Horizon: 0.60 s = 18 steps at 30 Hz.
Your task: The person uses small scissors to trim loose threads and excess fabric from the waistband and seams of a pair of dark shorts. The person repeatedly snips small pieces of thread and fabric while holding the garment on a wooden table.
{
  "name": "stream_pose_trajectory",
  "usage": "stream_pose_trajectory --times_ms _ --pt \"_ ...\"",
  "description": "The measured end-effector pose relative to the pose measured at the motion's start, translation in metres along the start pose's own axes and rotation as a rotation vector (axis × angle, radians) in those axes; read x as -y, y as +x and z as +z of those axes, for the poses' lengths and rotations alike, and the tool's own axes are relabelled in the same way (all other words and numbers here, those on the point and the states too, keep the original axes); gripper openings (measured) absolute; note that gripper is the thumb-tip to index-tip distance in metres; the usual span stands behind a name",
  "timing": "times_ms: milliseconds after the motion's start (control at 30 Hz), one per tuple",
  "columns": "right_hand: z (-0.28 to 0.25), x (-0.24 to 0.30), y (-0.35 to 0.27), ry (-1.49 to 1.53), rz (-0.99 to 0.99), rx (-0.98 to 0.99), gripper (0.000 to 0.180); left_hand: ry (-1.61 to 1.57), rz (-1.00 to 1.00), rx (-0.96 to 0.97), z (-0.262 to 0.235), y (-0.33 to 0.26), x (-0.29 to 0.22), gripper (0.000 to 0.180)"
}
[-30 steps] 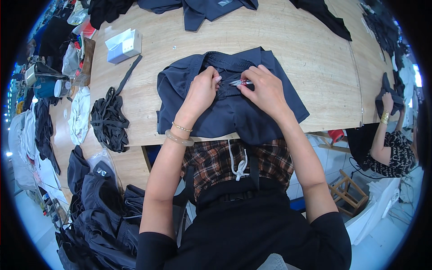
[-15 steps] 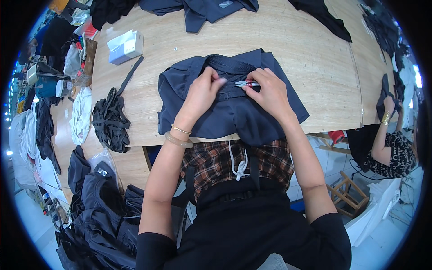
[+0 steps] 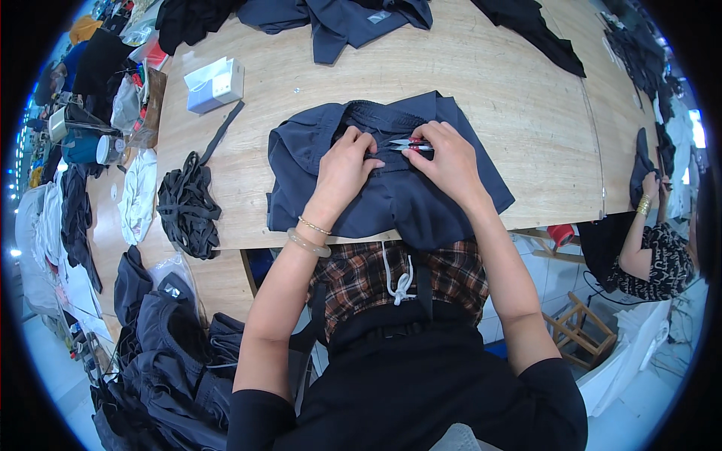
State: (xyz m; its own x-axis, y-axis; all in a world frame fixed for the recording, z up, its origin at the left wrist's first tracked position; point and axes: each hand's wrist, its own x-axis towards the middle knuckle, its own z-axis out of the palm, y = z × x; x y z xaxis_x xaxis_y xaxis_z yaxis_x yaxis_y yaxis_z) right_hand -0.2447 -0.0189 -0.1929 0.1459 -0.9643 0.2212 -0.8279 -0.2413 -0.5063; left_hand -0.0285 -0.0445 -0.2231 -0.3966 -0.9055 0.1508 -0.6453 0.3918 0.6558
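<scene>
A dark navy garment (image 3: 383, 199) with a gathered elastic waistband (image 3: 380, 116) lies bunched on the table in front of me. My left hand (image 3: 347, 169) is closed in a pinch on the fabric at the waistband opening, thumb and index finger curled around it. Small thread snips (image 3: 403, 143) with red on the handle sit in my right hand (image 3: 449, 161). Their silver blades point left toward my left fingertips, spread slightly apart just above the cloth. Any thread between the fingers is too fine to make out.
The wooden table (image 3: 519, 143) carries a tissue box (image 3: 216, 86), a heap of dark fabric strips (image 3: 188, 207) and more navy garments (image 3: 361, 30) at the far side. Dark clothes (image 3: 165, 353) are piled at lower left. A co-worker (image 3: 650, 255) is at the right, near a wooden stool (image 3: 579, 331).
My left hand, blurred before, now rests lower on the waistband in a steady pinch. The snips stay in my right hand, their blades more visibly apart. The whole view has shifted slightly.
</scene>
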Motion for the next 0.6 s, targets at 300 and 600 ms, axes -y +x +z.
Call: stream_pose_trajectory --times_ms 300,600 --pt "0.001 0.002 0.0 0.062 -0.01 0.017 0.031 -0.078 -0.119 -0.017 -0.005 0.006 0.002 0.013" --pt "0.014 0.01 0.0 -0.069 -0.18 -0.045 0.024 -0.114 -0.197 0.03 0.0 0.011 0.013 0.013"
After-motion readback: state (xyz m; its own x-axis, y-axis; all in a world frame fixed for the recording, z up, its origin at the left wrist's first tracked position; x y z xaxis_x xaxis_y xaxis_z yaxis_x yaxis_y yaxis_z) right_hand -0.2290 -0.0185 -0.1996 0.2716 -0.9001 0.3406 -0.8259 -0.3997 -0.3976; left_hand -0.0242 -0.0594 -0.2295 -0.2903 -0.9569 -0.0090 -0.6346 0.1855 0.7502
